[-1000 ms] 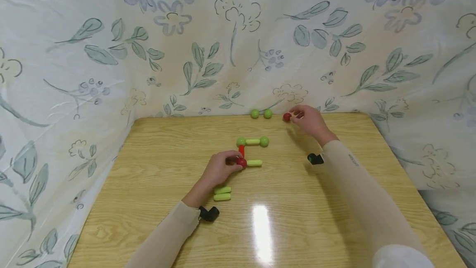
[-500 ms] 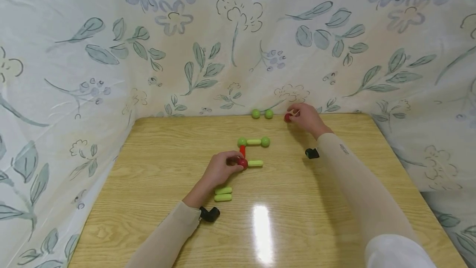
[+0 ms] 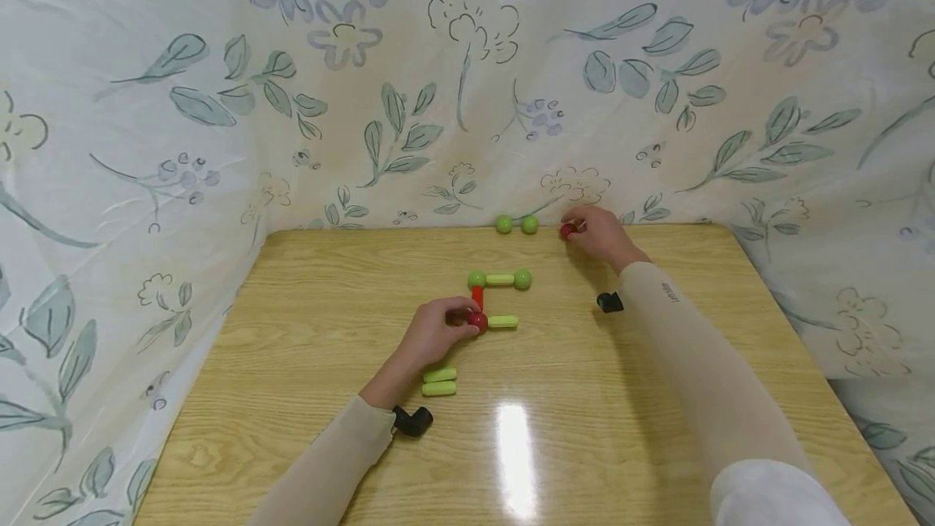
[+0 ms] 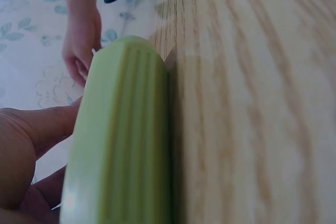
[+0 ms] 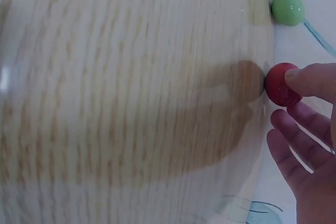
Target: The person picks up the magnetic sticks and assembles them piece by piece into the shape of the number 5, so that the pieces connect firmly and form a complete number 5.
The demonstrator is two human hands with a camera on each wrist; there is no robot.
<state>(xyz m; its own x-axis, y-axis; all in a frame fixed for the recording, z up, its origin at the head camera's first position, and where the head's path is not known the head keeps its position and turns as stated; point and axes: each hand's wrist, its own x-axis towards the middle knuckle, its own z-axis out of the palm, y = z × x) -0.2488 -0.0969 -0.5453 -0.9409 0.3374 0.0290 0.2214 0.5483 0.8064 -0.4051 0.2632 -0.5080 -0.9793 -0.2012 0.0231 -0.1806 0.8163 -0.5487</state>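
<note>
In the head view, my left hand [image 3: 433,333] pinches a red ball [image 3: 478,322] between thumb and fingers. A red stick [image 3: 477,296] runs from that ball to a green ball [image 3: 476,278], and a yellow-green stick [image 3: 504,321] sticks out to its right. Another yellow-green stick [image 3: 500,279] links the green ball to a second green ball [image 3: 523,279]. At the table's back edge, my right hand [image 3: 601,234] holds another red ball [image 5: 283,84], the thumb on its side in the right wrist view. A ridged yellow-green stick [image 4: 121,140] fills the left wrist view's foreground.
Two loose green balls [image 3: 504,224] sit at the back edge, left of my right hand. Two loose yellow-green sticks [image 3: 440,388] lie side by side below my left hand. Floral cloth [image 3: 467,104] hangs behind the wooden table [image 3: 329,282].
My right hand has moved slightly left and closer around the red ball at the back edge. The left hand stays on its red ball. The head view has shifted slightly.
</note>
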